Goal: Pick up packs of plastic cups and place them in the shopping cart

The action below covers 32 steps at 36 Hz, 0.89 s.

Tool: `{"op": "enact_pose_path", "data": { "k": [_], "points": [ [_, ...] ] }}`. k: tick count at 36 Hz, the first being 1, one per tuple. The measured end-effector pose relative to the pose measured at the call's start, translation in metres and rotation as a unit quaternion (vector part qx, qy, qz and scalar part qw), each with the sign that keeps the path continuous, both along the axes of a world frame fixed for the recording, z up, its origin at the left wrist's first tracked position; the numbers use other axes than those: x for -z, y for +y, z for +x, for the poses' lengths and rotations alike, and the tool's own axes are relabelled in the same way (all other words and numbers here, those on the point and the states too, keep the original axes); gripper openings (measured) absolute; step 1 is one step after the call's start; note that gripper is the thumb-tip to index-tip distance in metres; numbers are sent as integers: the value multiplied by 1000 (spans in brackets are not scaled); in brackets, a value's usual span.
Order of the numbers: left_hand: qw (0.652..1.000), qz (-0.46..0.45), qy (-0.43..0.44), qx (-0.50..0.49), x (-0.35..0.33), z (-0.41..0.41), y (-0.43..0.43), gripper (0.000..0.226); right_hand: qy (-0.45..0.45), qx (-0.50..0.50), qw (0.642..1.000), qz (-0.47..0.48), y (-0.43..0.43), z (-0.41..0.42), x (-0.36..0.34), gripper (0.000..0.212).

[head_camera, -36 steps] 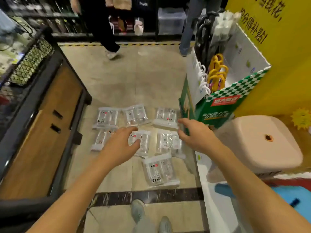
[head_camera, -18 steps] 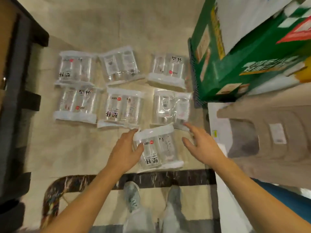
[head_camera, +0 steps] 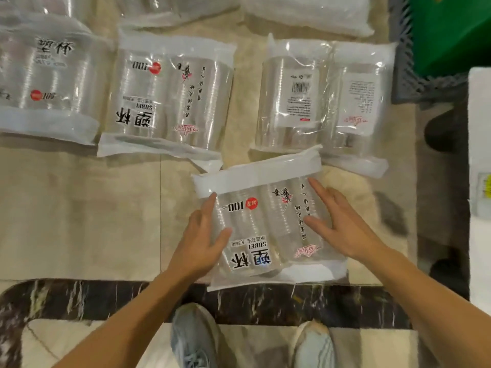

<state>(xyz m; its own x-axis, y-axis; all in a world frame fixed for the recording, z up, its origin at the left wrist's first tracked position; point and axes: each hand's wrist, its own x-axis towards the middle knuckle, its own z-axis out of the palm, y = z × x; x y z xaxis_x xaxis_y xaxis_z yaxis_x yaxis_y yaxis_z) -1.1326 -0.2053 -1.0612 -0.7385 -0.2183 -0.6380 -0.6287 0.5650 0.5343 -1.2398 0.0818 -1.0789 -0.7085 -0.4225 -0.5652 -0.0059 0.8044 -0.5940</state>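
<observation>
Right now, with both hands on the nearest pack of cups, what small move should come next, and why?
Probably curl the fingers under its sides: the left hand and right hand lie flat on the pack of cups, not yet gripping it.

Left hand and right hand, fingers straight, rest on either side of a clear pack of plastic cups lying on the beige floor. Similar packs lie beyond; a green carton stands at upper right, grey sneakers below.
</observation>
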Motion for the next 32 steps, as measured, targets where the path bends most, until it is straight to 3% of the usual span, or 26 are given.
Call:
{"op": "enact_pose_path", "data": {
  "k": [7,14,22,32],
  "points": [
    [994,47,66,-71,12,7,6,78,-10,29,999,-38,0,4,4,77],
    [993,62,71,-75,-80,-10,-3,75,6,56,998,-42,-3,-2,-100,75],
    [988,76,130,-45,-315,-69,-28,73,79,73,992,-69,-23,-49,-335,70],
    [954,63,288,-59,-698,-117,-67,65,174,114,961,-183,-57,-86,-719,62]
  ]
}}
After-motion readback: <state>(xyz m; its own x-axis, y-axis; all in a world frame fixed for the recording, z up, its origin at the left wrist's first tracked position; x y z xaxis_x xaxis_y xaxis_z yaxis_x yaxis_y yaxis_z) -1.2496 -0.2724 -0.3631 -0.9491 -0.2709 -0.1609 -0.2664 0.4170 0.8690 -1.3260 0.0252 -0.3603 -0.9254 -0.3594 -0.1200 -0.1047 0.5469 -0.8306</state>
